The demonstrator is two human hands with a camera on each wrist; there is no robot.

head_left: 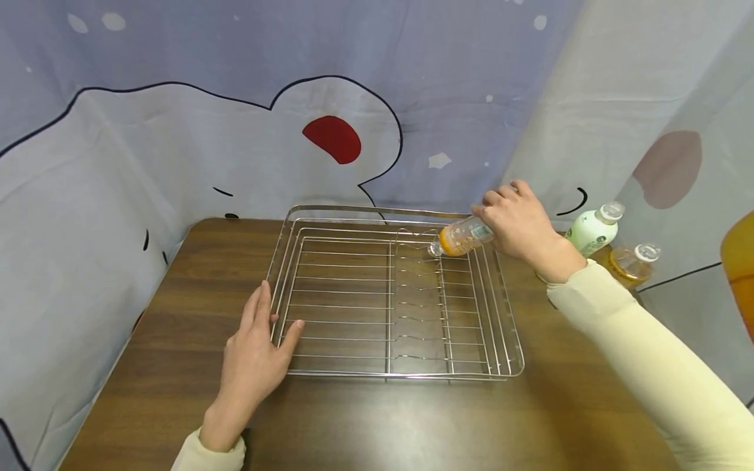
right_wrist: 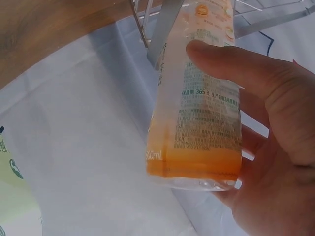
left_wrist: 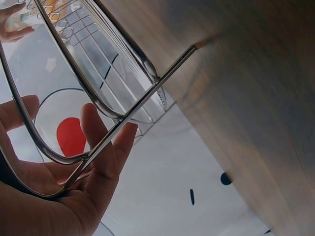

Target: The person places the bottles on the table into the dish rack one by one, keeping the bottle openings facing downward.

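In the head view my right hand (head_left: pixel 515 219) grips a clear plastic bottle (head_left: pixel 468 235) with an orange-banded label. The bottle lies tilted over the back right of a wire rack (head_left: pixel 389 294), its neck toward the middle and its base toward my palm. Up close in the right wrist view, thumb and fingers wrap around the bottle (right_wrist: pixel 197 118). My left hand (head_left: pixel 253 350) rests at the rack's left rim, fingers outside and thumb reaching over the inside. Seen from the left wrist, the rack's metal rim (left_wrist: pixel 110 132) passes between the spread thumb and fingers.
The rack stands on a brown wooden table (head_left: pixel 365 418). Right of it are a light green bottle (head_left: pixel 592 232) and an amber drink bottle with a white cap (head_left: pixel 633 265). Another orange shape (head_left: pixel 739 268) cuts the right edge. A printed curtain (head_left: pixel 459 118) closes off the back and sides.
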